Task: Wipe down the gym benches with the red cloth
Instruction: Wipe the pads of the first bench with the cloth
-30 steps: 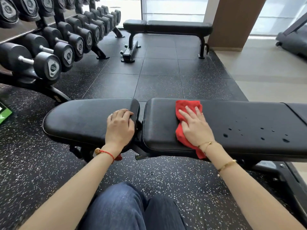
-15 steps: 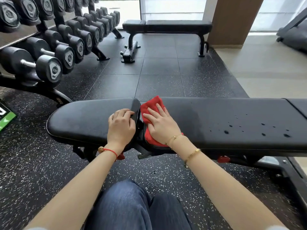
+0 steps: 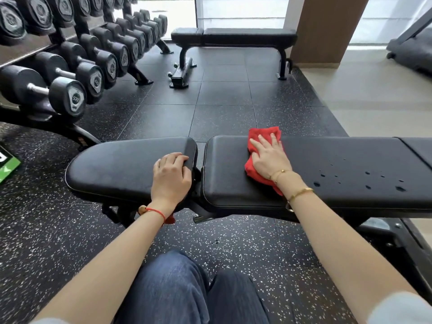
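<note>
A black padded gym bench (image 3: pixel 339 164) stretches across in front of me, made of a short seat pad (image 3: pixel 121 167) on the left and a long back pad on the right. My right hand (image 3: pixel 268 157) lies flat on the red cloth (image 3: pixel 253 168) and presses it onto the left part of the long pad. My left hand (image 3: pixel 171 176) grips the right end of the seat pad, fingers curled over its edge. Several water drops (image 3: pixel 367 181) sit on the long pad to the right of the cloth.
A dumbbell rack (image 3: pixel 77 66) fills the left side. A second black bench (image 3: pixel 233 37) stands at the back by a brown pillar (image 3: pixel 327 29). A treadmill (image 3: pixel 411 50) is at the far right. My knees in blue jeans (image 3: pixel 187 293) are below, over the speckled rubber floor.
My right hand slid the cloth left to the pad's end near the gap, then back right along the long pad. My left hand stayed on the seat pad.
</note>
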`<state>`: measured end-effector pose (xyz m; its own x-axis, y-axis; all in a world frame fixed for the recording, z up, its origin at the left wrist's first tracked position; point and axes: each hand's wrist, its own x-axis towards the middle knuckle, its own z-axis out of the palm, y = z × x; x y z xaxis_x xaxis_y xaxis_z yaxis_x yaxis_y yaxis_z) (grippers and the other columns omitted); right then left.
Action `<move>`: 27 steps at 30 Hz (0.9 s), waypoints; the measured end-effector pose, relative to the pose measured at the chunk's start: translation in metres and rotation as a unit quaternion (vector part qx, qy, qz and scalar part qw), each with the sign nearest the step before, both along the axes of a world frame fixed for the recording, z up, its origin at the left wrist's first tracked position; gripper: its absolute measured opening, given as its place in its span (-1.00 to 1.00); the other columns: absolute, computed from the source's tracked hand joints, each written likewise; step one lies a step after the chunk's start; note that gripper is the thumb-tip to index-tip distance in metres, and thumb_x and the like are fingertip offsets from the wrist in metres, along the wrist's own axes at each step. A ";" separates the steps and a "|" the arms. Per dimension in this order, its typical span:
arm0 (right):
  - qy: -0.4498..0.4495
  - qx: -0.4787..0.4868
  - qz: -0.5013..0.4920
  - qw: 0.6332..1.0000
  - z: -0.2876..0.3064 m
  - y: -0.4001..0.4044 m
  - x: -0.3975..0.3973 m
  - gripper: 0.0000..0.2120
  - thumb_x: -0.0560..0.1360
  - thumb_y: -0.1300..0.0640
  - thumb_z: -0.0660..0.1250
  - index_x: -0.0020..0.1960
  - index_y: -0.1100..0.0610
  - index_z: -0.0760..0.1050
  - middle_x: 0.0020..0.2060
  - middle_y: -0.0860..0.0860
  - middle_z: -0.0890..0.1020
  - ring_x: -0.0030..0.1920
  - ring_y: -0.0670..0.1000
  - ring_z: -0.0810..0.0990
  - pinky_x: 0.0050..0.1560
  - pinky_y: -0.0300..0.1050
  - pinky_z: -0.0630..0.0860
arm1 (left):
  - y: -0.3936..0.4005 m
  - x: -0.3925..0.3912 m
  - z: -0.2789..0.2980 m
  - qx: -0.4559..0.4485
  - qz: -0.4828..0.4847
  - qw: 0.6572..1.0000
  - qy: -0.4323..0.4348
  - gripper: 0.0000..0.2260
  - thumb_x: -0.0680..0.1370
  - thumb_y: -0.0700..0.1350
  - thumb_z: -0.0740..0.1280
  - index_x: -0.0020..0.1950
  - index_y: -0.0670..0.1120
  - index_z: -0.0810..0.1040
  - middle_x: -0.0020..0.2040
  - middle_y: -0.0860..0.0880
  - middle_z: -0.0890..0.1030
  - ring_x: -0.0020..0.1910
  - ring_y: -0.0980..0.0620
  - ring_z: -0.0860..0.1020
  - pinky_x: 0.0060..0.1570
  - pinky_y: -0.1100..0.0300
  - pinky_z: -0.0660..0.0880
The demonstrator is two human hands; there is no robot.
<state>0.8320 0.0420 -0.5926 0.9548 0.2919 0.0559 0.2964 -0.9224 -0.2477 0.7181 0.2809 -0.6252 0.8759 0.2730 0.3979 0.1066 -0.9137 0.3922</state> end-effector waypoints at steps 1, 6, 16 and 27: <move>-0.003 -0.015 0.008 1.000 0.001 0.009 0.002 -0.50 0.61 0.04 0.05 0.54 -0.01 0.15 0.56 0.04 0.10 0.56 0.19 -0.09 0.54 0.12 -0.17 | 0.000 0.000 0.000 0.000 0.000 1.000 0.000 -0.70 0.52 -0.13 0.20 0.21 -0.08 0.57 0.23 -0.04 0.57 0.27 -0.07 0.45 0.41 -0.07 0.27; -0.019 -0.049 0.085 0.995 0.001 0.038 -0.018 -0.48 0.61 0.03 0.04 0.55 0.00 0.09 0.56 0.04 0.07 0.56 0.18 -0.12 0.54 0.11 -0.21 | 0.000 0.000 0.001 0.001 0.004 1.000 0.005 -0.72 0.52 -0.13 0.22 0.20 -0.08 0.57 0.22 -0.06 0.57 0.27 -0.09 0.45 0.39 -0.08 0.28; -0.045 0.008 0.093 0.995 -0.009 -0.021 -0.070 -0.48 0.58 0.06 0.11 0.53 -0.06 0.15 0.55 -0.05 0.13 0.56 0.10 -0.05 0.55 0.02 -0.13 | -0.007 -0.003 0.007 0.025 -0.005 1.000 0.018 -0.70 0.58 -0.16 0.23 0.29 -0.11 0.54 0.32 -0.10 0.51 0.37 -0.10 0.39 0.42 -0.06 0.22; 0.000 0.000 -0.019 1.000 0.001 -0.028 -0.004 -0.49 0.60 0.05 0.07 0.54 -0.01 0.14 0.56 0.02 0.09 0.56 0.17 -0.11 0.54 0.10 -0.17 | -0.090 0.018 0.014 -0.040 -0.076 0.996 0.012 -0.71 0.57 -0.15 0.24 0.27 -0.07 0.54 0.29 -0.02 0.53 0.35 -0.03 0.40 0.32 0.04 0.28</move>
